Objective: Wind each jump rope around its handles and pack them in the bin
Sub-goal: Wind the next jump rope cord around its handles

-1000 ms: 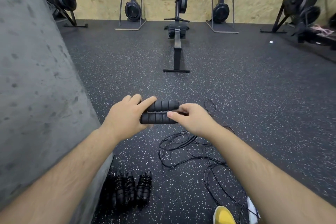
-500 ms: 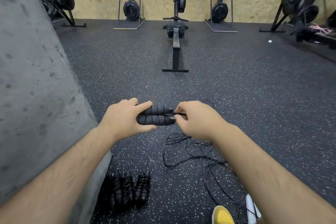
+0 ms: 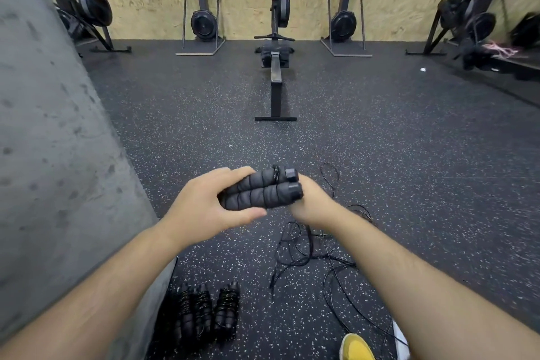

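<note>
Two black foam jump rope handles (image 3: 263,191) lie side by side in my left hand (image 3: 210,207), which grips their left end. One turn of thin black rope crosses them near the caps. My right hand (image 3: 314,204) sits below the cap end with its fingers hidden under the handles; the rope seems to run through it. The loose black rope (image 3: 315,254) lies in tangled loops on the floor below. Wound jump ropes (image 3: 207,313) lie together on the floor at the lower left. No bin shows.
A grey concrete wall (image 3: 58,155) fills the left side. A rowing machine (image 3: 276,52) stands ahead on the speckled rubber floor, with other machines along the plywood wall. A yellow shoe (image 3: 355,346) is at the bottom edge.
The handles have tilted, cap end up and toward me. My right hand has dropped from the cap end to beneath it, carrying the rope round the handles. The camera has moved closer.
</note>
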### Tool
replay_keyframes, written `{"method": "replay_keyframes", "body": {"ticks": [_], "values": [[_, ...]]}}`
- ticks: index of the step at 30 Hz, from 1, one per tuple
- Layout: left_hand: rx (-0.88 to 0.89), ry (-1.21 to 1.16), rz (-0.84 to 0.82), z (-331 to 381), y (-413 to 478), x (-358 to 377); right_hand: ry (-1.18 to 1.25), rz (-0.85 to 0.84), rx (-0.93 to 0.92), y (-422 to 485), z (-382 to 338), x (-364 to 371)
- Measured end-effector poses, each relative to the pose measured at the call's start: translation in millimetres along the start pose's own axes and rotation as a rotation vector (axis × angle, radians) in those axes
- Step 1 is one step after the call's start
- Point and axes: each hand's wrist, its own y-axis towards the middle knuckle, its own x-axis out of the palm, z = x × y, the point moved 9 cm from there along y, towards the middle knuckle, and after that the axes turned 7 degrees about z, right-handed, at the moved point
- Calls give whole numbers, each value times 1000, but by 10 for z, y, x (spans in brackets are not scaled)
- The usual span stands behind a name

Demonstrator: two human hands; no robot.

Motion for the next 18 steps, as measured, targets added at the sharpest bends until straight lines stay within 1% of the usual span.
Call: {"method": "replay_keyframes", "body": {"ticks": [1,3,5,8,11,12,14,16,18], "values": [[-19,42,42,-34,20,-26,-41,-24,30,-17,10,126],[-49,197,111,-162,66,-84,-47,-71,70,-81,-36,323],[-57,372,147,-312,103,-128,-108,-109,63,-128,-116,419],[-88,533,137,-530,114,-135,-258,-152,37,-176,-214,443],[-91,597,119,-638,109,-121,-338,-240,41,-287,-303,434],[-92,611,98,-664,106,-102,-365,-246,23,-322,-358,391],[-95,637,57,-705,94,-68,-427,-193,-52,-356,-507,230],[-86,658,18,-700,94,-38,-534,-84,-153,-348,-648,40],[-28,672,-19,-625,99,15,-631,7,-224,-321,-730,-99]]}}
